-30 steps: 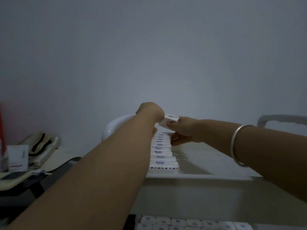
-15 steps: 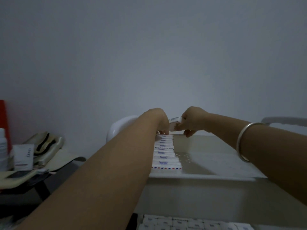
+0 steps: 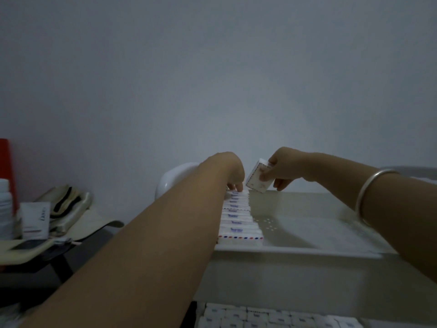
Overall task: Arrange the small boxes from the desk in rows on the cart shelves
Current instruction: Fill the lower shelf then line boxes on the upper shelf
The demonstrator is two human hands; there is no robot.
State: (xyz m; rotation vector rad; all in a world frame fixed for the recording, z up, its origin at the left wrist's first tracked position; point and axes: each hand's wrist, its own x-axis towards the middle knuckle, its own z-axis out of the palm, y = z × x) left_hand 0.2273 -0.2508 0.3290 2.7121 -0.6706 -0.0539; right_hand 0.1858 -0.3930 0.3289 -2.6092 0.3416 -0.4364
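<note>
Top cart shelf [image 3: 307, 235]: pale tray with a perforated floor.
Row of small boxes [image 3: 236, 220]: along the shelf's left side, near edge to far end, packed touching.
Lower-shelf boxes [image 3: 260, 318]: rows at the bottom of the view.
Left hand [image 3: 233, 174]: fingertips down on the row's far end; whether it grasps a box cannot be told.
Right hand [image 3: 285, 168]: thumb and fingers pinch the held box [image 3: 256, 181], which is tilted and raised just right of the row's far end.
Bangle [image 3: 369, 192]: on the right wrist.

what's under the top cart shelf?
Rows of small boxes lie below the top shelf, packed side by side. How far back they run is covered by that shelf.
</note>
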